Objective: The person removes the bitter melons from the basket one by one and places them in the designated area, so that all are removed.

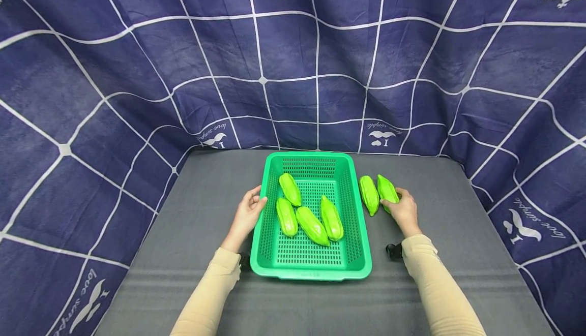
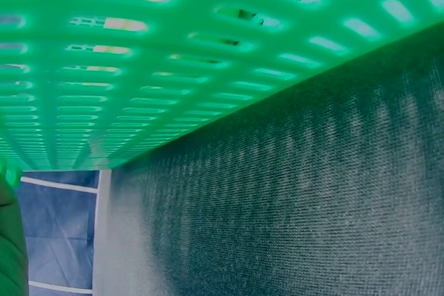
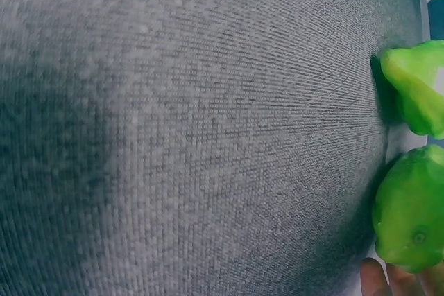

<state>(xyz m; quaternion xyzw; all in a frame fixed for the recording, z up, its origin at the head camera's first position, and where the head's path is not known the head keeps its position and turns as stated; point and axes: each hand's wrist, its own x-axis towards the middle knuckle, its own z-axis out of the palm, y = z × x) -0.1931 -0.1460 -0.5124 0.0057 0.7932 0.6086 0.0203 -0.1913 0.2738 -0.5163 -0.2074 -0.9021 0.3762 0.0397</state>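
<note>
A green plastic basket (image 1: 311, 273) with slotted walls stands on the grey cloth. Inside lie several light-green, ridged, gourd-shaped fruits (image 1: 312, 225). My left hand (image 1: 249, 210) holds the basket's left rim, thumb at the edge and fingers along the outer side. To the right of the basket, my right hand (image 1: 403, 209) grips one such fruit (image 1: 387, 188) between thumb and fingers. Close on its left lies another fruit (image 1: 369, 195). In the right wrist view, fingertips (image 3: 374, 279) touch the rounded end of the gripped fruit (image 3: 416, 206).
Grey cloth (image 1: 192, 270) covers the table under everything. Dark blue curtains (image 1: 293, 97) with white grid lines close off the back and both sides. A small black device (image 1: 393, 251) sits at the right wrist; the left wrist view mostly shows the slotted basket wall (image 2: 173, 53).
</note>
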